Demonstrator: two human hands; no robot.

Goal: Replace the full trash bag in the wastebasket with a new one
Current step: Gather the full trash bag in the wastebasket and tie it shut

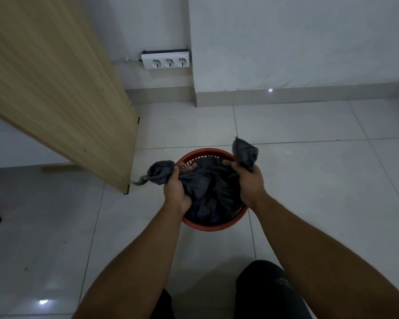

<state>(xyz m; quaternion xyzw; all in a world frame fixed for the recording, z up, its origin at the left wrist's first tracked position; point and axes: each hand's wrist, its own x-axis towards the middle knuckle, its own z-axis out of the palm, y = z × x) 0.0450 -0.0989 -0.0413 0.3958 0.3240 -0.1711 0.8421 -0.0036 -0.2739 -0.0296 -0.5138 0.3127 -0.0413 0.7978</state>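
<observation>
Two walls [286, 42] meet at a corner behind a pale tiled floor [309, 180], which takes up most of the view and carries a couple of small bright reflections. A tall wooden panel [55, 88] slants across the left side, its lower edge resting on the floor just beside the wastebasket. The wastebasket [207, 226] is a round red-orange one with a latticed wall, standing on the tiles near the middle of the view, well apart from the walls. Inside it sits a dark grey trash bag [207, 194], crumpled and creased, filling the opening so that nothing of what it contains can be seen; its gathered top rises above the rim. Two bare forearms reach in from the bottom edge toward the basket. The left hand [175, 187] is clenched around a bunched flap of the bag, which sticks out past the fist over the basket's left rim and ends in a thin trailing strip. The right hand [249, 180] is clenched around the opposite flap, whose loose end stands up above the fist at the basket's right rim. A dark-clothed knee [263, 286] shows at the bottom, close to the right forearm. On the far wall, near the corner and low down, a white power strip [166, 59] with three round sockets is mounted, a thin cable running off to its left.
</observation>
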